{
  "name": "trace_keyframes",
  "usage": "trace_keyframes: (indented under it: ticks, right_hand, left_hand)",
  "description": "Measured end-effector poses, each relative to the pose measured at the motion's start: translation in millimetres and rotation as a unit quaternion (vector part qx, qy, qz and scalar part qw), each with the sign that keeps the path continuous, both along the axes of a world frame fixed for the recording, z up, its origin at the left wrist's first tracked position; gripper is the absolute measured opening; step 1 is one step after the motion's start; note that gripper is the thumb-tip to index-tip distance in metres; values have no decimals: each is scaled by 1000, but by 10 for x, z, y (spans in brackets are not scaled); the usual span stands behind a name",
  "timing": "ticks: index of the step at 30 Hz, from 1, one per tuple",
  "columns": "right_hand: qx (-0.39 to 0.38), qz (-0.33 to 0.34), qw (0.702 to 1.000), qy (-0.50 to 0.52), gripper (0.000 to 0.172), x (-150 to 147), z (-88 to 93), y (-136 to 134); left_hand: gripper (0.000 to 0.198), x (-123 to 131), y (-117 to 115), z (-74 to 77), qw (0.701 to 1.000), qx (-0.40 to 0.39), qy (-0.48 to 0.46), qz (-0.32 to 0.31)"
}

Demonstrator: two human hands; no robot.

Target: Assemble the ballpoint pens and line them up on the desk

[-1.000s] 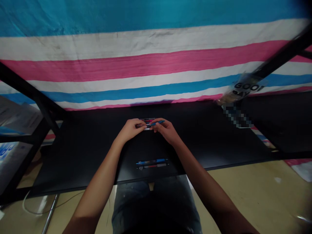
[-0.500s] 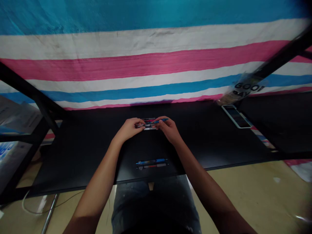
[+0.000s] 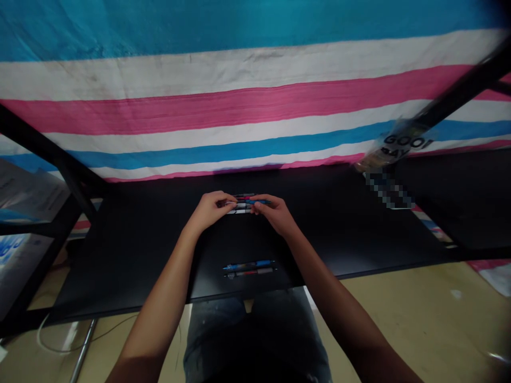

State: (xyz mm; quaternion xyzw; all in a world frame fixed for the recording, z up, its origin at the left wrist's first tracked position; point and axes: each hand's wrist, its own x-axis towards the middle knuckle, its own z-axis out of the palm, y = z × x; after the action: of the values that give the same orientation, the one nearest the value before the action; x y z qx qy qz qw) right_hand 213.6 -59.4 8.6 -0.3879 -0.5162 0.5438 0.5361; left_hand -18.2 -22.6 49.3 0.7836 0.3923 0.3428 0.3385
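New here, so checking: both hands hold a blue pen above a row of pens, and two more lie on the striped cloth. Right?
No: the head view shows those two pens on the black tabletop, not the striped cloth. The left hand, right hand and blue pen are as you said.

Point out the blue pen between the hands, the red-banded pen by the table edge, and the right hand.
Blue pen [image 3: 260,202]: head view, blue barrel.
Red-banded pen [image 3: 250,272]: head view, red band.
Right hand [image 3: 275,214]: head view, back of hand.

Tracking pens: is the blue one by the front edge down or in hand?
Down: the blue pen lies on the black desk, away from the left hand and right hand.
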Motion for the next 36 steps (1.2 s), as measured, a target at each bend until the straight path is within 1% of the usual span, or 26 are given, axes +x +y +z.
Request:
trace_keyframes:
  ticks: [3, 6, 11, 14, 19, 24, 27, 30, 32, 34, 36]
  right_hand:
    - [-12, 10, 1000, -12, 26, -27, 5, 1]
    - [-34, 21, 999, -16, 29, -56, -6, 2]
    - [-45, -3, 998, -34, 32, -58, -18, 5]
    - [-43, -17, 998, -31, 31, -39, -8, 5]
    - [-39, 4, 998, -41, 28, -43, 25, -9]
    - [-27, 18, 999, -38, 29, -57, 18, -13]
    - [-29, 3, 999, -23, 29, -37, -18, 3]
    - [-26, -35, 999, -8, 30, -10, -49, 23]
    - [-19, -55, 998, -5, 29, -1, -54, 30]
    - [-15, -64, 998, -5, 29, 0, -54, 33]
    - [-15, -64, 998, -5, 28, -2, -58, 34]
  left_hand:
    - [17, 22, -12, 10, 1000, -8, -14, 10]
    - [19, 24, -14, -15, 999, -20, -9, 26]
    - [33, 20, -6, -44, 998, -33, -22, 51]
    - [26, 23, -8, -15, 998, -32, -27, 54]
    - [25, 9, -9, 24, 999, -27, -20, 40]
    - [26, -9, 15, -16, 997, -50, -54, 37]
    - [28, 1, 43, -57, 991, -92, -90, 43]
    - [29, 14, 70, -93, 968, -176, -174, 40]
    - [25, 19, 78, -105, 938, -241, -250, 20]
    - [22, 21, 75, -106, 901, -297, -317, -7]
    - [26, 21, 65, -97, 870, -342, -354, -25]
